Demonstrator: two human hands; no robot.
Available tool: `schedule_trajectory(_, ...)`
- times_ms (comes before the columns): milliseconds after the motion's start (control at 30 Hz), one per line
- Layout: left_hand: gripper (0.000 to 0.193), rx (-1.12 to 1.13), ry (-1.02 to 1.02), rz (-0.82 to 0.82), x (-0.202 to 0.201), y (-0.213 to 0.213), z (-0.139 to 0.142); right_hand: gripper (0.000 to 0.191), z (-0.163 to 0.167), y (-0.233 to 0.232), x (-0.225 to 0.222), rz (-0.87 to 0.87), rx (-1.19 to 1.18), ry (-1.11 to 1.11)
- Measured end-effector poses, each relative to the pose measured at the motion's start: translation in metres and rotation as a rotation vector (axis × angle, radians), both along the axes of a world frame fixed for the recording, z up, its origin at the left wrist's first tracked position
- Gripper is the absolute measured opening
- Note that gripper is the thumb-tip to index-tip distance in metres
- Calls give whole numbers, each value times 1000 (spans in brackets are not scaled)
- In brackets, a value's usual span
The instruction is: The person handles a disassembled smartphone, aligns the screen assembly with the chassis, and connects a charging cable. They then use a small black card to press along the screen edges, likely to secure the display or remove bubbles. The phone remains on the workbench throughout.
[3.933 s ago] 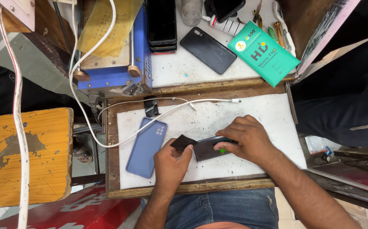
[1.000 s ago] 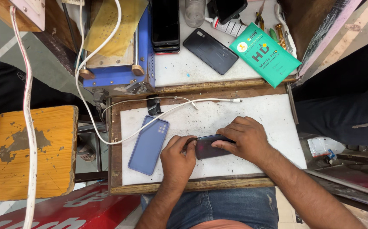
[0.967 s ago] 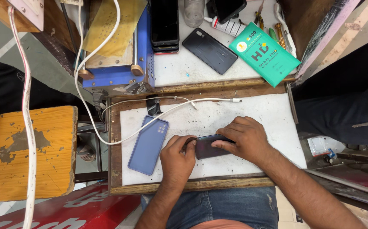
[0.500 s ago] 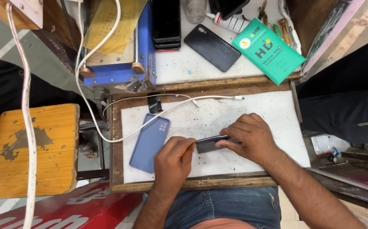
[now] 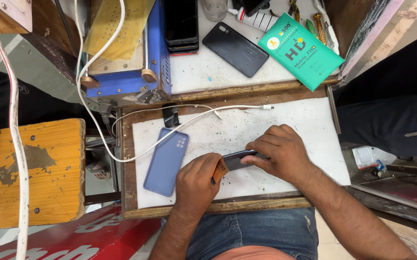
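Note:
A dark phone (image 5: 240, 158) lies on the white work board (image 5: 290, 120) in front of me. My right hand (image 5: 278, 151) presses down on it, fingers curled over its far edge. My left hand (image 5: 196, 180) pinches a small brown card (image 5: 219, 170) whose edge meets the near left end of the phone. Left of my hands, a blue-grey phone case (image 5: 166, 161) lies back side up, showing its camera cutout.
A white cable (image 5: 203, 117) runs over the board from a blue machine (image 5: 126, 72) at the back left. Behind the board lie a black phone back (image 5: 235, 48), a green box (image 5: 300, 50) and stacked phones (image 5: 181, 24). A yellow stool (image 5: 35, 171) stands left.
My left hand has closed in on the phone's left end with the brown card. My right hand stays on the phone; the view has shifted slightly.

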State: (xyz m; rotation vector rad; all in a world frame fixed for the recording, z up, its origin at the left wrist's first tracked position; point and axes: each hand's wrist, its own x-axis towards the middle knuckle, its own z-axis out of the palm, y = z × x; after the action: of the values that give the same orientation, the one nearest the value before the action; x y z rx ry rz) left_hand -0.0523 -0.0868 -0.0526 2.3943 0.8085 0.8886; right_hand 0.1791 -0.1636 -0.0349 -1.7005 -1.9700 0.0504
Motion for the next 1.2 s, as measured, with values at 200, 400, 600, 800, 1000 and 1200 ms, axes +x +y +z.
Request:
schedule_trajectory(200, 34, 48, 10, 4, 1, 0, -1, 34, -3, -1, 1, -3, -17, -2)
schedule_trajectory(400, 33, 62, -3, -12, -2, 1, -3, 34, -6, -1, 1, -6, -19, -14)
schedule_trajectory(600, 28, 131, 13, -3, 1, 1, -8, 35, -6, 1, 1, -1, -13, -15)
schedule_trajectory(800, 29, 123, -36, 21, 3, 1, -7, 35, -2, 2, 1, -5, 8, -8)
schedule_trajectory(1000, 29, 159, -78, 41, 6, -1, -7, 35, 0, 3, 1, -6, -3, 6)
schedule_trajectory(1200, 28, 197, -85, 19, 5, -2, -10, 35, 1, 4, 1, -5, 5, -3)
